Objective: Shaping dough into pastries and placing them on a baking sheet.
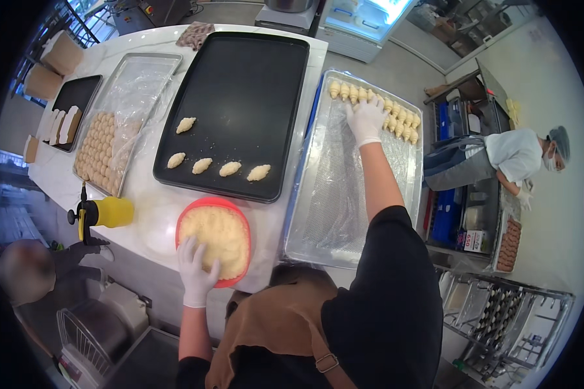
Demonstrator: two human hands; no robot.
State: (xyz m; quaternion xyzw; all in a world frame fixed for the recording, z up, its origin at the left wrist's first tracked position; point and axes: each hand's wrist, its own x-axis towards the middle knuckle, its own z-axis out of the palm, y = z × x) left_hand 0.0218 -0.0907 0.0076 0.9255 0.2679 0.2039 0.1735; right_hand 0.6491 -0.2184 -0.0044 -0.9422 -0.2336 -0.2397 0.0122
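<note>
My left hand, in a white glove, rests at the near-left rim of a red bowl. Its fingers are spread over the pale crumbs filling the bowl. On the right, my gloved right hand reaches to the far end of a metal tray lined with clear plastic. Its fingers are apart and touch the rows of small rolled croissant-shaped dough pieces; the fingertips partly hide some pieces. Beyond the bowl, several crumb-coated dough pieces lie along the near side of a black baking tray.
Left of the black tray, a metal tray holds dough balls partly under plastic. A yellow spray bottle stands near the marble table's left edge. One person works at a right-hand counter; another is at lower left. A rack stands lower right.
</note>
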